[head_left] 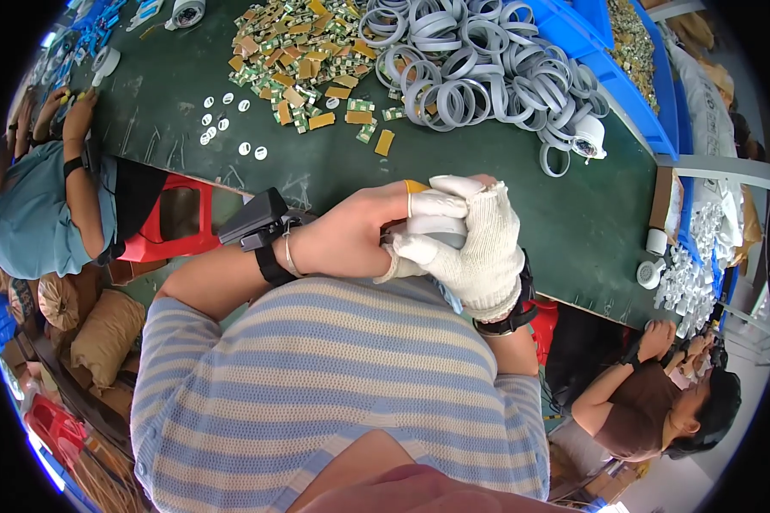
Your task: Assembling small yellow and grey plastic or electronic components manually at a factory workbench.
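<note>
White-gloved right hand [485, 248] and bare-backed left hand [342, 229] grip a pale rounded plastic piece [439, 226], heaped grey plastic rings [479, 73] apparently unused

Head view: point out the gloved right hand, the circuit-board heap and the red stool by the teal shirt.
Gloved right hand [489, 248], head view: back of the hand.
Circuit-board heap [306, 61], head view: heap's middle.
Red stool [169, 248], head view: lower part.
</note>
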A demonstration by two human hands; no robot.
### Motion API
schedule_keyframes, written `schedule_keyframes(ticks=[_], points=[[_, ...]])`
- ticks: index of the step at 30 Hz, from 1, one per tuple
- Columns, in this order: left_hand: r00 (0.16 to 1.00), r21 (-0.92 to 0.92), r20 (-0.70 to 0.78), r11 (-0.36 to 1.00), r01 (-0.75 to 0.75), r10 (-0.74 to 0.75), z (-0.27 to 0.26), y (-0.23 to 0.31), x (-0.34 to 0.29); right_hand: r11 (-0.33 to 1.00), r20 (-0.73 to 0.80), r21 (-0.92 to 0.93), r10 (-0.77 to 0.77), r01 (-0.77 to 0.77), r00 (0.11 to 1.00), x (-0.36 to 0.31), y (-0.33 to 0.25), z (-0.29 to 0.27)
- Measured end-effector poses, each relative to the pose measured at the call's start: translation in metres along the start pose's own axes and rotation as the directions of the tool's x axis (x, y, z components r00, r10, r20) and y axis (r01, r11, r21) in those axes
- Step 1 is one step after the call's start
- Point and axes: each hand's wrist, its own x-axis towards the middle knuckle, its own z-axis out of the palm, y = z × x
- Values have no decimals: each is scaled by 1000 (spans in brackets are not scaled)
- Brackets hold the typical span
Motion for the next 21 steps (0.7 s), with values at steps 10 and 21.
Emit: schedule_keyframes(ticks=[10,21], points=[[988,404,-128,914,-28,87,-24,16,13,648,199,444,602,-619,773,4,33,-26],[979,845,132,498,-194,157,-84,-14,41,967,-213,-200,117,-160,970,-18,39,-36]])
